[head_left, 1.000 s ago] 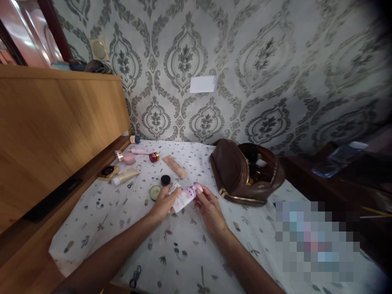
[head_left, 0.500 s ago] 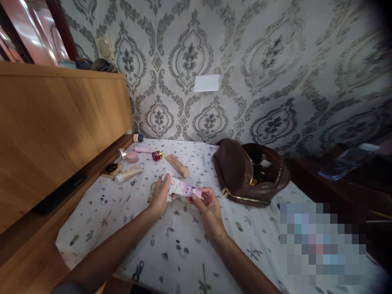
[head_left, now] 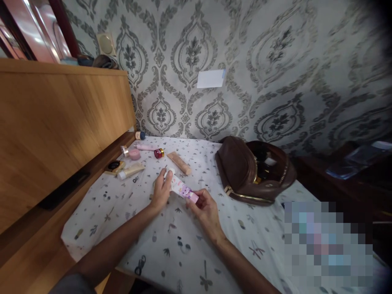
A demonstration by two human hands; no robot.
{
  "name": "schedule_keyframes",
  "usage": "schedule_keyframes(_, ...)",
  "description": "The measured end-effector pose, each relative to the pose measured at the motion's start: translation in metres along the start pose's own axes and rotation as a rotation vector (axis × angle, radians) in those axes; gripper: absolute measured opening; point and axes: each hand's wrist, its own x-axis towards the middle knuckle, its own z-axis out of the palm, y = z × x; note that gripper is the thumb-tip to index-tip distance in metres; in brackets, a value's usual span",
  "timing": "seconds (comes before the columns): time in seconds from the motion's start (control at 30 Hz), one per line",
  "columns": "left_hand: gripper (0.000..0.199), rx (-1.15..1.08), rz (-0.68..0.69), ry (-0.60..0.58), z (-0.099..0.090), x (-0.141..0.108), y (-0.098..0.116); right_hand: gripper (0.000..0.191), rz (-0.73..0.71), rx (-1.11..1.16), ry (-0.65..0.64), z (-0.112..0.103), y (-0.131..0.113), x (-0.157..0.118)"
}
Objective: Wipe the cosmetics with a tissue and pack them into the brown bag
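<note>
A white and pink tube (head_left: 180, 186) with purple printing is held between both hands, above the patterned cloth. My left hand (head_left: 161, 191) is closed round its white upper end. The pink lower end lies in the fingers of my right hand (head_left: 206, 210), thumb below and fingertips behind. Beyond the hands lies a beige tube (head_left: 179, 163). To the left are a cream tube (head_left: 131, 171), a red jar with a gold lid (head_left: 159, 153), a pink round jar (head_left: 134, 154) and a slim pink tube (head_left: 147, 147).
An unzipped brown bag (head_left: 254, 171) stands on the patterned cloth (head_left: 171, 253) to the right. A black round compact (head_left: 114, 165) and a dark-capped bottle (head_left: 140, 135) lie at the left. A wooden cabinet (head_left: 67, 130) borders the left side; a patterned wall (head_left: 183, 53) stands behind.
The tube has tilted, its pink end now lower toward my right hand. My right hand has dropped slightly. The whole view has shifted a little.
</note>
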Motion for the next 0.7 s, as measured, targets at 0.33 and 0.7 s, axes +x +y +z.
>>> schedule_keyframes(0.33, 0.023, 0.655, 0.845, -0.375, 0.004, -0.028, 0.007, 0.041, -0.006, 0.017, 0.016, 0.006, 0.003, -0.003)
schedule_keyframes(0.7, 0.034, 0.424, 0.391, -0.19, -0.013, 0.009, 0.01, 0.043, 0.037, 0.14, 0.022, 0.003, -0.007, -0.002)
